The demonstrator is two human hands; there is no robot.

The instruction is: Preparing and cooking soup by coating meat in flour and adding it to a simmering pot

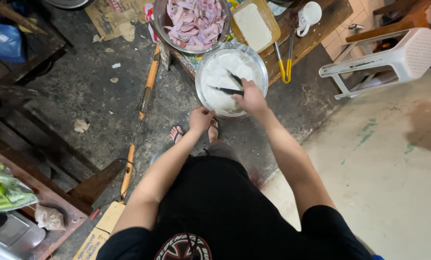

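— Where do the hands sit against the glass bowl [206,91]?

— The left hand [201,119] is nearest the wearer, curled shut just below the bowl's near rim; whether it pinches the rim is hard to tell; the right hand [252,98] is over the bowl's right side, fingers gripping black tongs [231,85] that dip into the white pieces [222,70] inside.

— And beyond the bowl?

— A metal bowl of pink raw meat [195,21] just behind it; a yellow tray [254,25] beside that; yellow-handled tongs [285,65] to the bowl's right.

Meat bowl [194,24], tray [254,25] and tongs [284,62] crowd behind the flour bowl [215,91]; its right side lies open.
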